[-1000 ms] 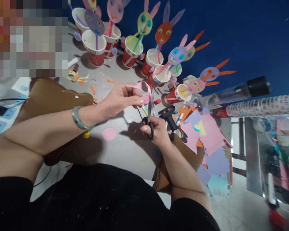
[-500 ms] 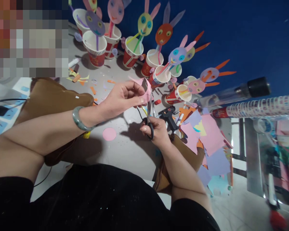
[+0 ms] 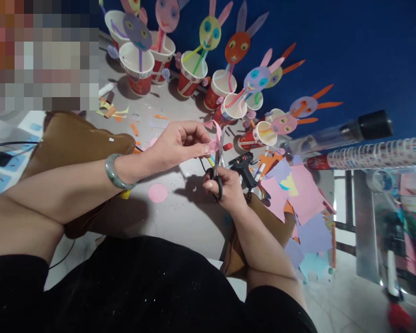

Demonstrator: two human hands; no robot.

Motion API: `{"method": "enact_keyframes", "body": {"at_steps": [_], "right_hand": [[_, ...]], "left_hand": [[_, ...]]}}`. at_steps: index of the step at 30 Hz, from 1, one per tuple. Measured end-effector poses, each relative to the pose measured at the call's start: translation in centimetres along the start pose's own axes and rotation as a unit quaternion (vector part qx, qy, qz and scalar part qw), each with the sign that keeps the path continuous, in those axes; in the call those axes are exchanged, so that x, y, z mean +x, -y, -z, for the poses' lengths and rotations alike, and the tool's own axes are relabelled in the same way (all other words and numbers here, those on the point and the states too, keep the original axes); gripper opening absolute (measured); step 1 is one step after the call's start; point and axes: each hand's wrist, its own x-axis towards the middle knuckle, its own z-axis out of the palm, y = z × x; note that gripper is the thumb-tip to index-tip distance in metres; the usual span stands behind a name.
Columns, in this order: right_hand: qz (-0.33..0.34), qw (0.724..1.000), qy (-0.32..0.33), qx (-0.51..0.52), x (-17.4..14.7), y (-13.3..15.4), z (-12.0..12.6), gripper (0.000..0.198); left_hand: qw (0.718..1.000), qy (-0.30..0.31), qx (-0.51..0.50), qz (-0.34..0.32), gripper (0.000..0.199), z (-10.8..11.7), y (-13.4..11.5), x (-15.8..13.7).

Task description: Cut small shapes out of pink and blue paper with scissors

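Observation:
Between thumb and fingers, my left hand pinches a small curling piece of pink paper. My right hand is closed round the black handles of a pair of scissors. The scissor blades point up and away from me, right beside the pink paper. Whether they touch its edge I cannot tell. A cut pink paper circle lies flat on the grey table, below my left wrist. Just right of the scissors rests a black glue gun.
Several paper cups with paper rabbit heads on straws line the blue wall. Coloured paper sheets are heaped at right. A stack of cups lies near a clear tube. Paper scraps litter the left.
The pink paper has turned in my left fingers and its loop looks narrower. The scissors have shifted slightly right, with the blades now a little right of the paper.

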Motion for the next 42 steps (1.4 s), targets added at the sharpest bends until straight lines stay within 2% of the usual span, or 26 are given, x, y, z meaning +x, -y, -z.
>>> {"method": "enact_keyframes", "body": {"at_steps": [25, 34, 42], "right_hand": [[-0.014, 1.0, -0.004, 0.012, -0.16, -0.07, 0.4, 0.062], [-0.015, 1.0, -0.012, 0.011, -0.2, 0.06, 0.44, 0.061], [-0.011, 1.0, -0.011, 0.008, -0.13, 0.27, 0.47, 0.062]], "left_hand": [[1.0, -0.002, 0.003, 0.022, 0.024, 0.05, -0.47, -0.15], [1.0, -0.001, -0.004, 0.026, 0.02, 0.09, -0.5, -0.11], [1.0, 0.007, -0.005, 0.014, 0.021, 0.21, -0.35, 0.07]]}}
